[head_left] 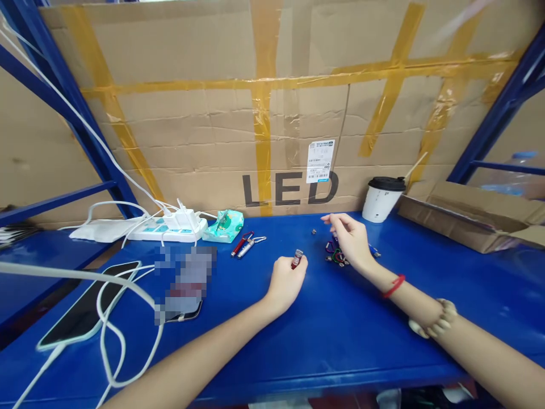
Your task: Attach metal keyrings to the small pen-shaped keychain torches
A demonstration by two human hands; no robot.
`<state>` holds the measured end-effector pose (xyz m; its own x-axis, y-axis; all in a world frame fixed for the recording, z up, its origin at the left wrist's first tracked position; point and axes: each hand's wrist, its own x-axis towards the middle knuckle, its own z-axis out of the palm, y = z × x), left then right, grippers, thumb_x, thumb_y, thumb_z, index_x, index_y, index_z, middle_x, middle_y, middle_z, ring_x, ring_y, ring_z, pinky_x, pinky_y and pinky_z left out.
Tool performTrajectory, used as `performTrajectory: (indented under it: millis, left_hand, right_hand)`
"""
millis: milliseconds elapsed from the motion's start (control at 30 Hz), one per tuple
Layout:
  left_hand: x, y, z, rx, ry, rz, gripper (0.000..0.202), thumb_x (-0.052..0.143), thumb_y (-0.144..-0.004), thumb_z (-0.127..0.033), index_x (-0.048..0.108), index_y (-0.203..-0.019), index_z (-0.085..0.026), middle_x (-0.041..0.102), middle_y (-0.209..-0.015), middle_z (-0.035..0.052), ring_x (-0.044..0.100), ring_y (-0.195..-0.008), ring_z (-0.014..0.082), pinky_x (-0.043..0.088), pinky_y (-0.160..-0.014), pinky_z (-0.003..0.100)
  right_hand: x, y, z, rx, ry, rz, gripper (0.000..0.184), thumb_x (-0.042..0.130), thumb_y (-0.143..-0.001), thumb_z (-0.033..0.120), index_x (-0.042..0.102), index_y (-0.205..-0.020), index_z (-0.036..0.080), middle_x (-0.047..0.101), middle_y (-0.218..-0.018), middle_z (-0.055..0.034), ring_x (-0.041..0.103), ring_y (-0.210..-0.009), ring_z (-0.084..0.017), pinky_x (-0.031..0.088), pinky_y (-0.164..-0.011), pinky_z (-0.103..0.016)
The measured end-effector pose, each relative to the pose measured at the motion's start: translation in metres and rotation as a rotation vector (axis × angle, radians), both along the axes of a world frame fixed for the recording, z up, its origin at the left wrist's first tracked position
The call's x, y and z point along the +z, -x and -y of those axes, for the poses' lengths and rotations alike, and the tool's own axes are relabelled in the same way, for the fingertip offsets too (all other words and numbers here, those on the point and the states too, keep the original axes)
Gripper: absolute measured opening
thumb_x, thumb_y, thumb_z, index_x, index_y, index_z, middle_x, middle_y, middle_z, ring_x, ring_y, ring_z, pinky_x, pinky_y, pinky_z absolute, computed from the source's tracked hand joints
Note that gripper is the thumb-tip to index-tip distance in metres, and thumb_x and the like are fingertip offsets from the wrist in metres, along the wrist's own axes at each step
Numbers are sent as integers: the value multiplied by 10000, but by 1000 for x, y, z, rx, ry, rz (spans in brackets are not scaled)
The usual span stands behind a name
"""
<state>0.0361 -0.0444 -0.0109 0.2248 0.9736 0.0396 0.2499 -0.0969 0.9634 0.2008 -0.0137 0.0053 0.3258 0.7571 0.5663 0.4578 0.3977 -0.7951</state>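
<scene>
My left hand (286, 284) is closed in a fist around a small red keychain flashlight (297, 259), whose silver end sticks up above the fingers. To its right, my right hand (351, 241) hovers with loosely bent fingers pointing left, and nothing shows in them. Partly hidden under that hand is a small pile of coloured carabiner clips and metal parts (338, 257). A tiny silver piece (314, 231) lies alone between the hands. Farther left, a red keychain flashlight (242, 243) and a silver keychain flashlight (250, 247) lie side by side with their clips.
On the left are a power strip (170, 232), a phone (91, 307) with looping white cables, and a blurred-out item (187, 284). A teal tissue pack (225, 225) sits beside the strip. A lidded paper cup (383, 199) and an open cardboard box (460, 218) stand at right.
</scene>
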Motion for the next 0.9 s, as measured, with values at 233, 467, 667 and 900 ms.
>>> performTrajectory:
  millis: [233, 467, 667, 900]
  left_hand:
    - [0, 3, -2, -15, 96, 207, 366, 442, -753, -326, 322, -439, -182, 265, -377, -67, 240, -383, 52, 186, -428, 221]
    - [4, 7, -9, 117, 227, 437, 327, 453, -759, -262, 289, -485, -191, 223, -405, -87, 188, -367, 32, 129, -402, 208]
    - [6, 5, -6, 113, 216, 409, 344, 491, -737, -288, 293, -475, -186, 219, -393, -90, 195, -363, 26, 137, -400, 200]
    - [9, 1, -3, 73, 220, 370, 358, 508, -729, -310, 290, -472, -191, 222, -395, -90, 207, -356, 28, 143, -402, 208]
  right_hand:
    - [-4, -24, -12, -26, 198, 615, 326, 546, -769, 425, 668, -959, 190, 671, -937, -63, 601, -799, -190, 462, -691, -305]
    - [9, -49, -8, -223, 414, 810, 423, 489, -754, 595, 686, -832, 229, 686, -850, -47, 619, -748, -205, 423, -584, -287]
    - [16, -48, -3, 51, 489, 851, 437, 497, -735, 624, 663, -667, 225, 674, -680, -23, 602, -620, -160, 382, -505, -248]
    - [22, -68, 4, 467, 696, 672, 502, 715, -565, 495, 701, -968, 196, 702, -818, -67, 634, -680, -182, 495, -582, -260]
